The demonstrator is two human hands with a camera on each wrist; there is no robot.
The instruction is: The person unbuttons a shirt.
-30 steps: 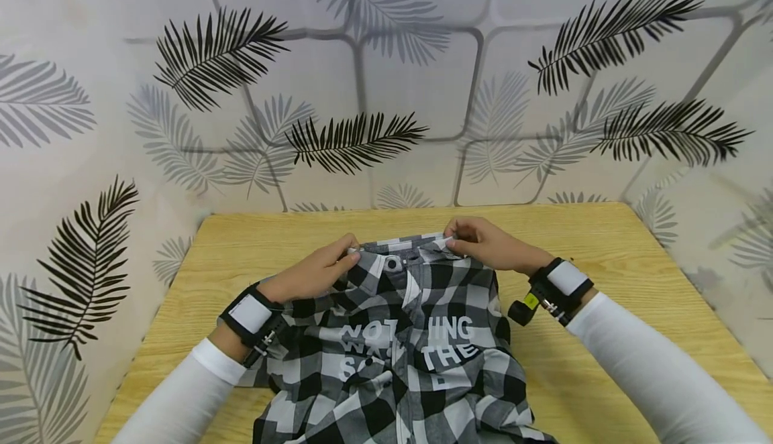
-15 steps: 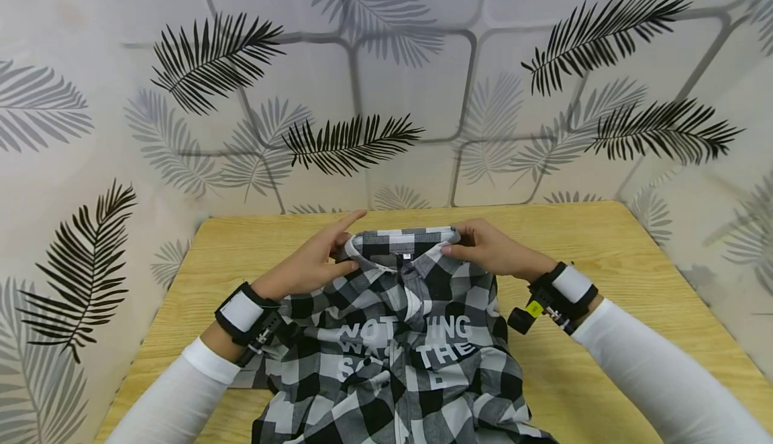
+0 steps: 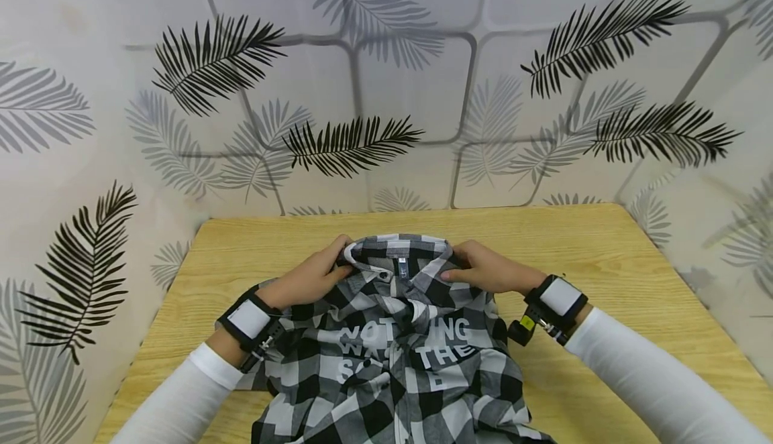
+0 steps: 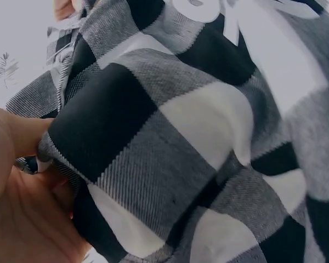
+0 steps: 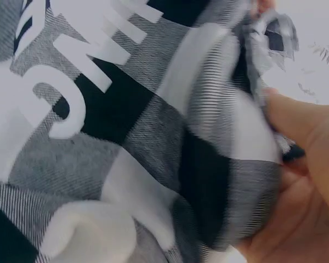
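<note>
A black, grey and white checked shirt [image 3: 417,337] with white lettering on its chest lies front up on the table. Its collar [image 3: 398,243] is spread, and a small label [image 3: 403,267] shows inside the neck. My left hand [image 3: 311,276] pinches the collar's left side, thumb in front and fingers behind the cloth. On the other side my right hand [image 3: 489,268] grips the collar and shoulder the same way. Close up in the left wrist view, the left thumb [image 4: 27,134] presses on a fold of checked cloth. The right wrist view has the right thumb [image 5: 296,120] against the fabric edge.
The wooden table [image 3: 604,263] extends around the shirt, its far edge against a wall [image 3: 392,95] printed with leaves. A black strap with a small camera [image 3: 522,328] sits on the right wrist, close beside the shirt; the left wrist wears a similar strap [image 3: 250,323].
The collar has opened out and been laid back, showing the neck label. Both hands first shifted their hold at the collar, then came down slightly toward me with it.
</note>
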